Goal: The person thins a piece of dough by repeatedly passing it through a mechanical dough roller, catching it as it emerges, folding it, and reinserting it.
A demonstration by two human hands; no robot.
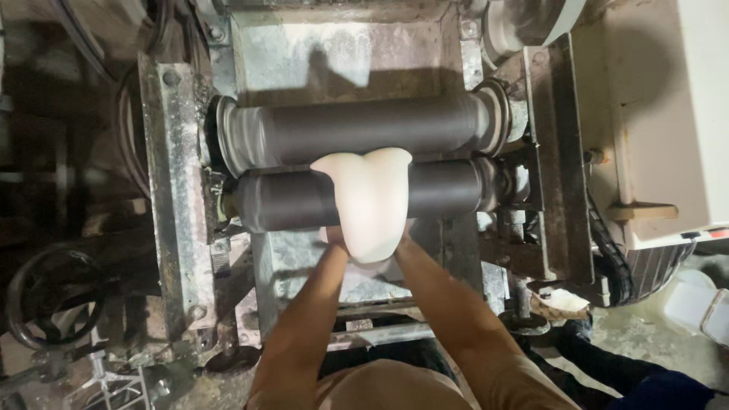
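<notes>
A pale, cream-coloured sheet of dough (370,199) comes out between two dark horizontal rollers, the upper roller (364,125) and the lower roller (288,201), and hangs folded over the lower one. My left hand (334,241) is under the sheet's lower left edge and holds it. My right hand (401,241) supports the lower right edge. Both hands are mostly hidden behind the dough; only my bare forearms show clearly.
The rollers sit in a worn, flour-dusted metal frame (178,197). A black handwheel (49,296) is at the lower left. A beige machine housing (668,114) stands at the right, with a scrap of dough (563,300) below it.
</notes>
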